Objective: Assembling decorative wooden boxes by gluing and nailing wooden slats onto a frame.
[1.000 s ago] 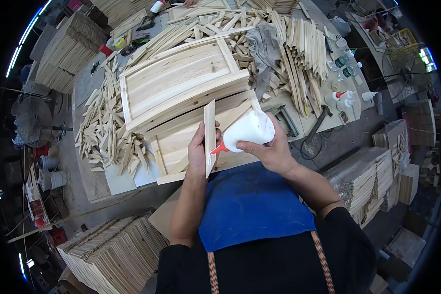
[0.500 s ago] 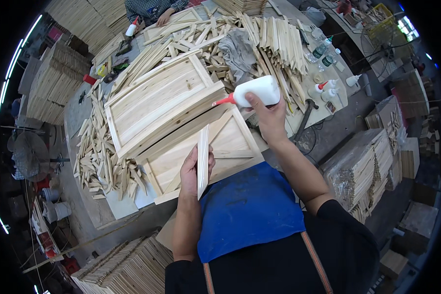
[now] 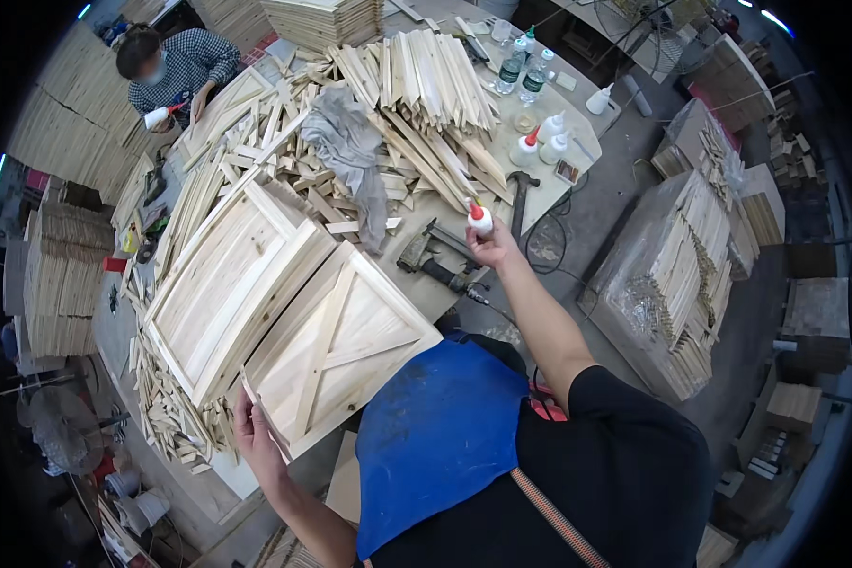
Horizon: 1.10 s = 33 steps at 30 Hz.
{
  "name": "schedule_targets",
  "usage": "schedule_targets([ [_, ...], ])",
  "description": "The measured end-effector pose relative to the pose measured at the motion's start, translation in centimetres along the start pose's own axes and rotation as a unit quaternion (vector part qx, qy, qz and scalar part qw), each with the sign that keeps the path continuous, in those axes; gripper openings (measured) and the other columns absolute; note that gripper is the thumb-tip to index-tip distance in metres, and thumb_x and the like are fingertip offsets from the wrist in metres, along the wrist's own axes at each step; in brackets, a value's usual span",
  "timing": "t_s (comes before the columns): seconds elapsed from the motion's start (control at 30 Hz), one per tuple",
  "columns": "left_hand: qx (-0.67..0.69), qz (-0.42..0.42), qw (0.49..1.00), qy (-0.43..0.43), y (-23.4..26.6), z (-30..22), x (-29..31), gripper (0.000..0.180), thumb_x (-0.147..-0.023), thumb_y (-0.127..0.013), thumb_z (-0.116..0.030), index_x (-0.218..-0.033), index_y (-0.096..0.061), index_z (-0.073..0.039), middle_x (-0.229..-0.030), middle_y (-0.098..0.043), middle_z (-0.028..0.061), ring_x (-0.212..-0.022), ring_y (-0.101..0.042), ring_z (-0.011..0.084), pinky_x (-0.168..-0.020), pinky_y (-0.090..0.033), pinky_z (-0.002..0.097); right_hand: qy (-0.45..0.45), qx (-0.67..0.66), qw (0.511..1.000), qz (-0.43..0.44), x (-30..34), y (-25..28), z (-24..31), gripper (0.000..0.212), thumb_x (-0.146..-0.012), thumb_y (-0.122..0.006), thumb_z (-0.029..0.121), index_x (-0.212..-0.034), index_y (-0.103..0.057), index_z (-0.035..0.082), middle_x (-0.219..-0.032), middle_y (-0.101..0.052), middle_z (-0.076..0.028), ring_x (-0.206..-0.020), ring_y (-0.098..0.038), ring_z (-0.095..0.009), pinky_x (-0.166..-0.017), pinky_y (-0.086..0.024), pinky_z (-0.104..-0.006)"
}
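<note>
My right hand (image 3: 492, 248) is closed round a white squeeze bottle (image 3: 481, 223) with a red nozzle, held out over the table's right side near the hammer (image 3: 519, 201). At the near left, my left hand (image 3: 254, 437) is closed on a slim wooden strip (image 3: 267, 417), seen almost edge-on against the end of a framed wooden panel (image 3: 364, 308). Diagonal and shorter braces cross that panel's face. Beside it on the left stands a second, raised framed panel (image 3: 222, 289). My left fingertips are partly hidden.
Loose wood offcuts (image 3: 170, 402) and stacked strips (image 3: 426, 80) cover much of the table. A grey rag (image 3: 346, 142), a nail gun (image 3: 435, 270), white bottles (image 3: 525, 150) and water bottles (image 3: 535, 78) lie about. A co-worker (image 3: 185, 71) holds another bottle at far left.
My right hand has carried the bottle away from the panels to the right, its nozzle now pointing up. My left hand has lowered the strip to the panel's left end. The view has shifted right.
</note>
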<state>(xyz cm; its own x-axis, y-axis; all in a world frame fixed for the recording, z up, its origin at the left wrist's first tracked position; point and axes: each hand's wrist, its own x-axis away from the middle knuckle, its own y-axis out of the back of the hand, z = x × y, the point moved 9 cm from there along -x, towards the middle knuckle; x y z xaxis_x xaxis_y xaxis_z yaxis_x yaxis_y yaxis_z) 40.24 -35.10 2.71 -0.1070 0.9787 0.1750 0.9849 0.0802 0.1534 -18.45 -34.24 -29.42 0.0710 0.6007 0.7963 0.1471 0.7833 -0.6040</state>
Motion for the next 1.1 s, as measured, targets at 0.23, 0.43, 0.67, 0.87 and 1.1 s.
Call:
schedule_targets([
  [0.23,-0.492,0.037,0.84,-0.224,-6.5,-3.1,-0.3,0.038,-0.093,-0.063,0.004,-0.13,-0.07,-0.005,-0.122,-0.063,0.0182,-0.114,-0.06,0.0354,-0.101,-0.047,0.0425,0.036,-0.115,0.991,0.06,-4.7,3.9,6.4,0.042,-0.104,-0.055,0.039,-0.106,-0.066,-0.001,-0.099,-0.069,-0.019,-0.081,-0.069,-0.033,-0.068,-0.064,-0.0382],
  [0.43,-0.518,0.025,0.823,-0.232,-7.5,-1.7,-0.1,0.039,-0.087,-0.064,0.005,-0.121,-0.075,-0.009,-0.116,-0.066,0.0147,-0.111,-0.061,0.0345,-0.099,-0.048,0.0436,0.019,-0.003,0.997,-0.074,0.4,3.9,-0.5,0.071,-0.106,-0.038,0.063,-0.109,-0.064,-0.004,-0.1,-0.07,-0.016,-0.091,-0.069,-0.033,-0.08,-0.06,-0.0404],
  [0.67,-0.447,0.02,0.852,-0.272,-7.9,0.4,-1.5,0.038,-0.084,-0.065,0.004,-0.117,-0.076,-0.01,-0.115,-0.067,0.013,-0.112,-0.062,0.0333,-0.097,-0.049,0.0431,0.112,0.384,0.916,0.033,9.4,1.5,-7.1,0.058,-0.106,-0.046,0.059,-0.113,-0.064,0.005,-0.089,-0.067,-0.006,-0.083,-0.066,-0.021,-0.071,-0.054,-0.033],
  [0.87,-0.399,0.041,0.874,-0.274,-7.1,1.3,-2.2,0.036,-0.084,-0.067,0.004,-0.116,-0.076,-0.01,-0.118,-0.067,0.0129,-0.114,-0.061,0.0331,-0.098,-0.05,0.0431,0.137,0.446,0.882,0.062,12.9,-1.2,-13.1,0.05,-0.108,-0.047,0.053,-0.112,-0.065,0.006,-0.087,-0.067,-0.005,-0.078,-0.065,-0.018,-0.07,-0.052,-0.03],
  [1.1,-0.391,0.058,0.885,-0.245,-5.6,2.4,-2.7,0.035,-0.083,-0.071,0.001,-0.116,-0.076,-0.01,-0.118,-0.067,0.0118,-0.114,-0.061,0.0326,-0.099,-0.05,0.0424,0.188,0.466,0.861,0.082,15.0,-2.6,-14.3,0.045,-0.109,-0.049,0.045,-0.113,-0.066,0.003,-0.087,-0.069,-0.005,-0.076,-0.064,-0.014,-0.068,-0.051,-0.0279],
])
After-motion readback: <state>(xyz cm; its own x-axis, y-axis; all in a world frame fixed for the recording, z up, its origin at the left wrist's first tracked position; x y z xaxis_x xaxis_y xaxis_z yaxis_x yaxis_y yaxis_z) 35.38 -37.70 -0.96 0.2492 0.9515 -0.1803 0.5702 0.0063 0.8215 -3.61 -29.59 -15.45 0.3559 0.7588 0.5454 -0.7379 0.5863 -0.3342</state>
